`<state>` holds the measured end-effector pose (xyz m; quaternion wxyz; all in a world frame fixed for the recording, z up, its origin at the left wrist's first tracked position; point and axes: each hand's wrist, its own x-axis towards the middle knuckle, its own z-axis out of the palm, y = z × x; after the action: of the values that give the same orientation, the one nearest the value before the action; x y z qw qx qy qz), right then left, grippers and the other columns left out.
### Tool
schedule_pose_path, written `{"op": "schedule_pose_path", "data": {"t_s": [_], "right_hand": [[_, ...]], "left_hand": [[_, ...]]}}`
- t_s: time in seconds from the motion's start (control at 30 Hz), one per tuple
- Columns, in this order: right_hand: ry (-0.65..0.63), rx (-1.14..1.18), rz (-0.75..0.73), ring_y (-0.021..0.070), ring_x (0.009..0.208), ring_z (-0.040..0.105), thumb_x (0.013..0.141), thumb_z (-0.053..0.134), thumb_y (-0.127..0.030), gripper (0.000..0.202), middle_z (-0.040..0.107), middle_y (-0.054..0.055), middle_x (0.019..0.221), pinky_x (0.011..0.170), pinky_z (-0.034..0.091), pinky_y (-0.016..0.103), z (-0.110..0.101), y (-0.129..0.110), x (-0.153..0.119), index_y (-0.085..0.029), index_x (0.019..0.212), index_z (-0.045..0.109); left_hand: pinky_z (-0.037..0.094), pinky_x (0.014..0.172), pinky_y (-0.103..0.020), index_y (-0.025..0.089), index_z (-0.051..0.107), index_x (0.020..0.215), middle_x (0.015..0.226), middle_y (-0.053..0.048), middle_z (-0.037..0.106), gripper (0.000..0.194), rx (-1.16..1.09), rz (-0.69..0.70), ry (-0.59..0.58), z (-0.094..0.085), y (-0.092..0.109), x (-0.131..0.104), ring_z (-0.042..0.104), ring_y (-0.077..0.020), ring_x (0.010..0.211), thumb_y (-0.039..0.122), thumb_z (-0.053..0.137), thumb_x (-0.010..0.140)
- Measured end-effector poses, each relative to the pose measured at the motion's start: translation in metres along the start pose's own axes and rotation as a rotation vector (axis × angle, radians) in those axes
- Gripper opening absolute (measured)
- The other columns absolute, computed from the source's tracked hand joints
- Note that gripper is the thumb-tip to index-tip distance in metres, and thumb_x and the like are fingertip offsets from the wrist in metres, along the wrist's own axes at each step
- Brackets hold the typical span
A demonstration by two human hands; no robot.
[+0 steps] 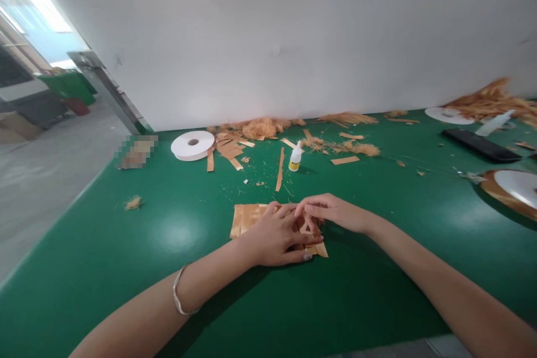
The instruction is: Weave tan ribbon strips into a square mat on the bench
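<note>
Left grip (279,239): fingers spread flat on the strip panel (247,217).
Right grip (331,211): fingers bent at the panel's right end; clamping cannot be determined.
Panel position: on the table (184,235), beneath left grip.
Bottle label (294,166): yellow, print illegible.

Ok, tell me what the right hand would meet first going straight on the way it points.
The left hand, spread over the tan strips; the two look very close, so they may already touch.
</note>
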<state>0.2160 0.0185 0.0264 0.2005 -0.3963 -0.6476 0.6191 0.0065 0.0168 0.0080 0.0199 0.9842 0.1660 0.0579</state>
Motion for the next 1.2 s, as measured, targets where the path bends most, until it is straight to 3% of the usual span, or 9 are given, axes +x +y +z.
{"op": "schedule_pose_path", "data": {"t_s": [0.23,0.33,0.43,0.57,0.7,0.8,0.9,1.03,1.2], "right_hand": [[-0.186,0.240,-0.084,0.0087,0.051,0.052,0.087,0.049,-0.056,0.045,0.058,0.000,0.062,0.050,0.041,0.022,-0.001,0.000,-0.006,-0.014,0.097,0.063],[-0.236,0.251,-0.112,0.0067,0.045,0.043,0.085,0.050,-0.059,0.049,0.053,-0.002,0.057,0.042,0.033,0.020,-0.005,-0.003,-0.011,-0.014,0.097,0.064],[-0.183,-0.004,-0.091,0.0055,0.041,0.031,0.084,0.052,-0.057,0.046,0.040,-0.005,0.047,0.040,0.021,0.021,-0.008,-0.010,-0.016,-0.015,0.083,0.070],[0.149,-0.602,-0.055,0.0072,0.044,0.027,0.085,0.056,-0.044,0.035,0.037,-0.005,0.044,0.044,0.020,0.024,-0.005,-0.021,-0.022,-0.018,0.066,0.070],[0.377,-1.077,-0.129,0.0104,0.049,0.044,0.083,0.053,-0.020,0.017,0.054,-0.002,0.054,0.048,0.027,0.023,-0.002,-0.019,-0.023,-0.022,0.084,0.069],[0.429,-1.273,-0.196,0.0138,0.063,0.058,0.079,0.042,-0.003,0.039,0.068,0.003,0.074,0.053,0.033,0.022,-0.004,-0.011,-0.020,-0.022,0.101,0.068],[0.445,-1.385,-0.207,0.0171,0.069,0.063,0.082,0.042,-0.005,0.038,0.072,0.005,0.078,0.054,0.035,0.024,-0.006,-0.003,-0.014,-0.021,0.106,0.068],[0.474,-1.267,-0.151,0.0175,0.060,0.063,0.094,0.042,-0.034,0.031,0.071,0.004,0.070,0.051,0.034,0.026,-0.005,-0.001,-0.008,-0.022,0.102,0.069],[0.445,-0.782,-0.138,0.0171,0.071,0.066,0.097,0.030,-0.045,0.045,0.074,0.004,0.084,0.062,0.043,0.026,-0.002,-0.001,-0.006,-0.022,0.110,0.066]], "left_hand": [[0.032,0.090,-0.044,0.037,0.051,0.131,0.131,-0.008,0.051,0.045,-0.006,0.018,0.005,0.000,-0.001,0.002,0.039,-0.0304,0.122,0.055,0.033,0.094],[0.033,0.090,-0.045,0.038,0.050,0.132,0.139,-0.008,0.045,0.045,-0.007,0.020,-0.001,-0.001,-0.001,0.002,0.037,-0.0316,0.126,0.056,0.032,0.094],[0.033,0.091,-0.049,0.039,0.048,0.133,0.146,-0.011,0.037,0.046,0.006,0.008,-0.014,0.000,-0.001,0.002,0.035,-0.0335,0.129,0.056,0.030,0.094],[0.033,0.092,-0.051,0.041,0.045,0.135,0.148,-0.014,0.033,0.047,0.015,0.002,-0.023,-0.001,0.001,0.002,0.035,-0.0335,0.131,0.057,0.028,0.094],[0.034,0.093,-0.050,0.041,0.044,0.135,0.148,-0.015,0.032,0.047,0.016,0.002,-0.021,-0.003,0.001,0.001,0.036,-0.0323,0.130,0.057,0.029,0.094],[0.033,0.093,-0.050,0.041,0.044,0.135,0.149,-0.014,0.030,0.047,0.012,-0.006,-0.020,-0.003,0.001,0.001,0.036,-0.0327,0.130,0.057,0.030,0.094],[0.033,0.093,-0.050,0.042,0.044,0.136,0.150,-0.013,0.030,0.047,0.003,-0.014,-0.019,-0.003,0.001,0.001,0.037,-0.0333,0.129,0.058,0.030,0.094],[0.033,0.093,-0.051,0.041,0.044,0.136,0.149,-0.013,0.032,0.048,0.006,-0.017,-0.019,-0.002,0.001,0.000,0.038,-0.0345,0.127,0.058,0.030,0.093],[0.034,0.092,-0.051,0.041,0.044,0.136,0.150,-0.013,0.030,0.048,0.008,-0.013,-0.022,-0.002,0.001,0.000,0.040,-0.0340,0.125,0.058,0.031,0.093]]}}
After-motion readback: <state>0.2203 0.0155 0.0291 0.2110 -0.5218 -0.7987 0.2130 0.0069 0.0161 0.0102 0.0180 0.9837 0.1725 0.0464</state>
